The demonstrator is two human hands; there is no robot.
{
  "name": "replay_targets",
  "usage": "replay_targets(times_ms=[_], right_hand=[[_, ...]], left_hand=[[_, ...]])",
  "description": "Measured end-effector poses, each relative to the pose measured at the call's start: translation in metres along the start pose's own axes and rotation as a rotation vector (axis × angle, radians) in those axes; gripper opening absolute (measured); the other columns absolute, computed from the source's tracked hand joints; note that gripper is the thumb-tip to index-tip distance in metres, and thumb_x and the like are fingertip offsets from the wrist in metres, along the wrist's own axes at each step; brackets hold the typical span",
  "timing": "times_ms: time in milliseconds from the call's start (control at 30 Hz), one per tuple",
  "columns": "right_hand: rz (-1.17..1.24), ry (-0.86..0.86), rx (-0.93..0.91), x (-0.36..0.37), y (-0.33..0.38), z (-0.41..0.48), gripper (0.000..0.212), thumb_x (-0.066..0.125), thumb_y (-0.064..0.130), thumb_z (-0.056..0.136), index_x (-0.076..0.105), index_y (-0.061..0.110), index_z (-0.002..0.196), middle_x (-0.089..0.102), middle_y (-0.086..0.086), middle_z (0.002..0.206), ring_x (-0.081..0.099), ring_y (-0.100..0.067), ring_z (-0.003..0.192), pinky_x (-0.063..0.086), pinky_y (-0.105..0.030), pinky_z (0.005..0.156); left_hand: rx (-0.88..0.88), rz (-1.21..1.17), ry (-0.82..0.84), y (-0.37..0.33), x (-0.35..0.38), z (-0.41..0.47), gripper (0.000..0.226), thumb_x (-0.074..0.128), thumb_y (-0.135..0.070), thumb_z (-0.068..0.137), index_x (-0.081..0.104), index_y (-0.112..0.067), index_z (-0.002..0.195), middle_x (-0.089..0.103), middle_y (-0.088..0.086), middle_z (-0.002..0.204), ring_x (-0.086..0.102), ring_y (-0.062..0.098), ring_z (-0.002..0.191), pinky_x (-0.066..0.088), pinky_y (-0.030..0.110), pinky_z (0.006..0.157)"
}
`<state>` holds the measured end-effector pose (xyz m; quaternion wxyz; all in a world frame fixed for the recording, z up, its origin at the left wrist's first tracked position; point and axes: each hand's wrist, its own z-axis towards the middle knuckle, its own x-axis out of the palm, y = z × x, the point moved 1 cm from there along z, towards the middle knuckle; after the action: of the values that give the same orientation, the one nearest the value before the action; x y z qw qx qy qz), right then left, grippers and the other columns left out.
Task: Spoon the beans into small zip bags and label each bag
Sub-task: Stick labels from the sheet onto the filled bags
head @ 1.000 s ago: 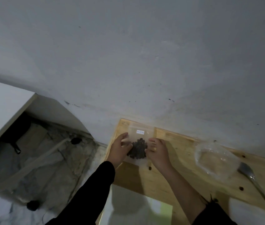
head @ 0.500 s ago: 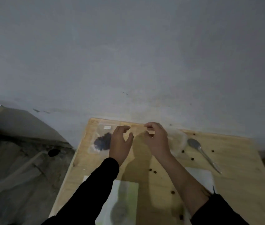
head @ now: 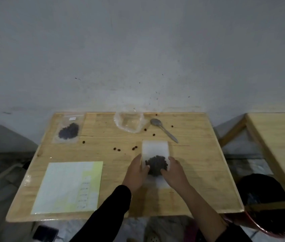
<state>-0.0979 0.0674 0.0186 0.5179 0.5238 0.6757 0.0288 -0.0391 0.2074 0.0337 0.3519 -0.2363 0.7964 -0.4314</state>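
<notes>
Both hands are leaving the labelled clear zip bag of dark beans, which is lying free at the far left of the pale wooden table. Left hand and right hand are now gripping a second clear bean-filled zip bag near centre. Sealing or labelling is probably coming next.

Wooden table under zip bags, spoon, label sheet, loose beans

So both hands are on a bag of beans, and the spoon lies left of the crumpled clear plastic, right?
Not quite. The head view shows the spoon lying right of the clear plastic, not left. The left hand and right hand are indeed on the bag of beans.
</notes>
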Motion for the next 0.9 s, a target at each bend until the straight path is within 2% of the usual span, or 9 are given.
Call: replay_targets(times_ms=[133,267,367,500,567,633,700,767,900], right_hand=[[0.038,-0.028,-0.028,0.009,-0.005,-0.008,0.051,0.054,0.015,0.089,0.037,0.011,0.137,0.048,-0.01,0.135,0.048,-0.024,0.121,0.042,-0.028,0.094],[0.074,-0.086,-0.029,0.014,-0.008,-0.012,0.05,0.054,0.015,0.087,0.04,0.012,0.134,0.052,-0.009,0.13,0.052,-0.025,0.117,0.048,-0.032,0.093],[0.138,-0.167,-0.061,0.014,-0.003,-0.018,0.047,0.055,0.008,0.084,0.045,0.008,0.13,0.051,-0.01,0.127,0.051,-0.026,0.118,0.044,-0.026,0.088],[0.235,-0.261,-0.158,0.006,0.019,-0.025,0.042,0.058,0.003,0.087,0.048,0.005,0.127,0.043,-0.011,0.13,0.049,-0.024,0.117,0.041,-0.021,0.09],[0.262,-0.278,-0.225,0.008,0.036,-0.024,0.039,0.06,0.003,0.086,0.05,0.005,0.124,0.045,-0.01,0.127,0.05,-0.021,0.114,0.042,-0.021,0.091],[0.247,-0.231,-0.288,0.018,0.056,-0.022,0.038,0.06,0.002,0.085,0.051,0.008,0.122,0.047,-0.006,0.123,0.051,-0.018,0.113,0.04,-0.015,0.086],[0.242,-0.124,-0.349,0.037,0.079,-0.021,0.037,0.06,0.001,0.085,0.052,0.012,0.12,0.047,-0.001,0.12,0.05,-0.014,0.112,0.042,-0.014,0.083],[0.21,-0.026,-0.412,0.059,0.102,-0.02,0.036,0.06,0.003,0.085,0.052,0.014,0.118,0.049,0.002,0.117,0.05,-0.011,0.108,0.045,-0.015,0.08],[0.183,0.121,-0.473,0.109,0.135,-0.014,0.026,0.045,0.006,0.094,0.051,0.013,0.118,0.056,0.0,0.114,0.053,-0.01,0.094,0.042,-0.011,0.067]], left_hand=[[0.005,-0.02,0.102,-0.001,0.015,-0.003,0.049,0.042,-0.016,0.101,0.021,-0.012,0.146,0.036,0.003,0.146,0.032,0.0,0.112,0.026,-0.007,0.076],[0.005,-0.036,0.058,-0.002,0.018,-0.001,0.054,0.043,-0.017,0.101,0.017,-0.011,0.148,0.03,0.005,0.151,0.034,0.007,0.127,0.021,-0.004,0.082],[0.02,-0.078,0.006,-0.006,0.017,0.0,0.053,0.044,-0.013,0.099,0.022,-0.009,0.147,0.033,0.004,0.148,0.033,0.004,0.122,0.022,-0.006,0.082],[0.024,-0.181,-0.137,-0.003,0.0,0.004,0.049,0.05,-0.02,0.098,0.034,-0.014,0.143,0.035,0.001,0.149,0.037,0.011,0.132,0.032,0.017,0.102],[0.059,-0.206,-0.24,0.001,-0.021,0.006,0.04,0.055,-0.022,0.095,0.045,-0.02,0.135,0.044,-0.001,0.138,0.048,0.01,0.117,0.043,0.017,0.092],[0.089,-0.235,-0.317,0.006,-0.05,0.005,0.033,0.059,-0.024,0.093,0.052,-0.025,0.125,0.051,-0.005,0.125,0.055,0.008,0.101,0.047,0.013,0.076],[0.115,-0.281,-0.315,0.013,-0.083,-0.003,0.029,0.063,-0.022,0.091,0.056,-0.024,0.119,0.058,-0.006,0.111,0.059,0.01,0.09,0.051,0.017,0.074],[0.109,-0.334,-0.282,0.025,-0.114,-0.011,0.027,0.064,-0.018,0.09,0.059,-0.021,0.116,0.062,-0.006,0.112,0.063,0.008,0.096,0.054,0.022,0.08],[0.024,-0.393,-0.428,0.062,-0.169,-0.033,0.029,0.065,-0.014,0.089,0.06,-0.02,0.117,0.062,-0.006,0.116,0.062,-0.004,0.093,0.05,0.01,0.072]])
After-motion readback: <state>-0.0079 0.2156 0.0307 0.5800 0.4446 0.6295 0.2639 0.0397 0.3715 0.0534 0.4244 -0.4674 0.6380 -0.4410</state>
